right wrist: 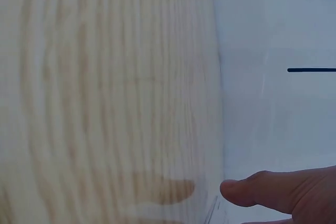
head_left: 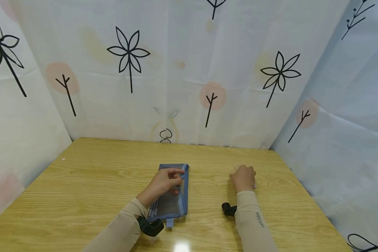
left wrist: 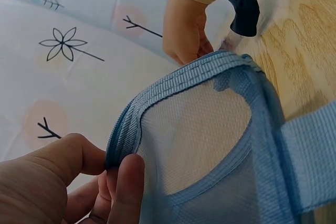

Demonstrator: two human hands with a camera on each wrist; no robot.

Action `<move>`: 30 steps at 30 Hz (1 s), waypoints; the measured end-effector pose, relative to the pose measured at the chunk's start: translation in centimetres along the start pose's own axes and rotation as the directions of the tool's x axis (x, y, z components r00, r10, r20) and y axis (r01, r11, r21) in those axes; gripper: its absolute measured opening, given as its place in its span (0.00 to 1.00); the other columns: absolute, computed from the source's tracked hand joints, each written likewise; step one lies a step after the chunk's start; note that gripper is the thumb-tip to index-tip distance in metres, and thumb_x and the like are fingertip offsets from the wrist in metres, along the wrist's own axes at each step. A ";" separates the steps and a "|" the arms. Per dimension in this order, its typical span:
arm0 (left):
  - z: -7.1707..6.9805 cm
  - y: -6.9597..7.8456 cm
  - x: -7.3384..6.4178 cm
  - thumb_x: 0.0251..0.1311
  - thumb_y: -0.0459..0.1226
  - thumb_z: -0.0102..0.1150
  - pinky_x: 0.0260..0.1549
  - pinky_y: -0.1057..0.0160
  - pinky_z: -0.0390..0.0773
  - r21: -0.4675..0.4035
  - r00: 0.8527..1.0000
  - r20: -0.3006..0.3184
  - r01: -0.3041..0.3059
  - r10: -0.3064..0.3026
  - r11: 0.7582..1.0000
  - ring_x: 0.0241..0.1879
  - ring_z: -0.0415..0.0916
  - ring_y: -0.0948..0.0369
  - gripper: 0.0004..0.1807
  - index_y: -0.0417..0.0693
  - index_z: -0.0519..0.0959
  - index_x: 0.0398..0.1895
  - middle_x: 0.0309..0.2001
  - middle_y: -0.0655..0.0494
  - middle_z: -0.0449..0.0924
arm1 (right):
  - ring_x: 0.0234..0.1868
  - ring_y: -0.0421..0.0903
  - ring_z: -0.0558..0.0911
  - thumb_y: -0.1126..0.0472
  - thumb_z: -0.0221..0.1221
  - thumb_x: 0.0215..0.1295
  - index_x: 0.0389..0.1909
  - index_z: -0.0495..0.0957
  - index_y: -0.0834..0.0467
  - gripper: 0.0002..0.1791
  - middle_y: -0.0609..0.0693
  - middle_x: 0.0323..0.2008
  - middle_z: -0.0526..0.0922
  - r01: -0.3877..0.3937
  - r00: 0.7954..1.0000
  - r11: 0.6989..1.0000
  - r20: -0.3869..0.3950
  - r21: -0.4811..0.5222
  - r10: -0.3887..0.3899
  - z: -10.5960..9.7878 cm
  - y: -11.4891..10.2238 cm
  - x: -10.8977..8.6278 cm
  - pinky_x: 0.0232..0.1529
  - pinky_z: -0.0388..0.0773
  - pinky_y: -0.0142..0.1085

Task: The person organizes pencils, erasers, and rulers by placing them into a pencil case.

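Note:
A blue mesh zip pouch (head_left: pixel 171 203) lies on the table in front of me, its opening gaping in the left wrist view. My left hand (head_left: pixel 163 182) pinches the pouch's zip edge (left wrist: pixel 123 135) between thumb and fingers and lifts it. Farther right, my right hand (head_left: pixel 243 177) reaches down to the table, knuckles up, over something small and pale (head_left: pixel 237 168). Most of that thing is hidden beneath the hand. In the right wrist view the thumb (right wrist: pixel 262 190) extends beside a clear edge with thin dark lines (right wrist: pixel 212 211); the fingertips are out of sight.
The wooden table (head_left: pixel 97 182) is enclosed by white patterned cloth (head_left: pixel 176 70) at the back and both sides. A small white scrap (head_left: pixel 63 159) lies near the left edge. A black cable (head_left: pixel 363 245) shows at the lower right. A fabric tab (head_left: pixel 169 223) sticks out from the pouch.

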State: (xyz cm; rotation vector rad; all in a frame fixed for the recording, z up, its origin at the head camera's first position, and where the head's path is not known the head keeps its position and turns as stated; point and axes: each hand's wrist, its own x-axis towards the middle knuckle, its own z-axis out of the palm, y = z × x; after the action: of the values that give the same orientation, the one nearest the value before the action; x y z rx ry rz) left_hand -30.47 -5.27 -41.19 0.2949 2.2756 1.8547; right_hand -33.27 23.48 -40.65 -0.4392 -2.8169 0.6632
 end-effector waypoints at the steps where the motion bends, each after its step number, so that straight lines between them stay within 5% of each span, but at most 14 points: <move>1: 0.0 0.0 0.0 0.62 0.29 0.58 0.27 0.58 0.86 0.000 1.000 0.001 0.001 -0.001 1.000 0.37 0.78 0.58 0.21 0.38 0.77 0.60 0.35 0.50 0.77 | 0.51 0.72 0.71 0.62 0.65 0.59 0.39 0.80 0.78 0.19 0.77 0.47 0.70 -0.003 1.000 1.000 0.006 -0.001 0.003 0.0 0.0 0.0 0.44 0.79 0.61; 16: 0.0 0.2 -0.2 0.63 0.30 0.59 0.27 0.57 0.86 0.005 1.000 0.002 -0.007 0.007 1.000 0.37 0.78 0.59 0.21 0.39 0.77 0.61 0.34 0.50 0.76 | 0.50 0.71 0.73 0.67 0.61 0.60 0.42 0.77 0.80 0.17 0.77 0.46 0.70 -0.052 0.998 0.998 0.036 -0.030 0.053 0.1 0.1 -0.1 0.39 0.80 0.61; 30: -0.1 0.1 -0.2 0.63 0.29 0.59 0.27 0.57 0.86 0.000 1.000 -0.004 -0.001 0.001 1.000 0.42 0.79 0.56 0.21 0.39 0.77 0.61 0.35 0.51 0.76 | 0.46 0.73 0.74 0.72 0.53 0.64 0.39 0.77 0.81 0.12 0.78 0.44 0.71 -0.012 0.999 0.998 0.050 -0.059 0.015 0.0 0.4 -0.2 0.37 0.81 0.61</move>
State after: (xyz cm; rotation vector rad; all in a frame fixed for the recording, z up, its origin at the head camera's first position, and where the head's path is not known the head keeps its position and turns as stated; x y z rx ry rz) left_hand -30.35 -5.39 -41.05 0.2927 2.2786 1.8572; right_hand -33.04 23.74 -40.85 -0.4591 -2.8897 0.6033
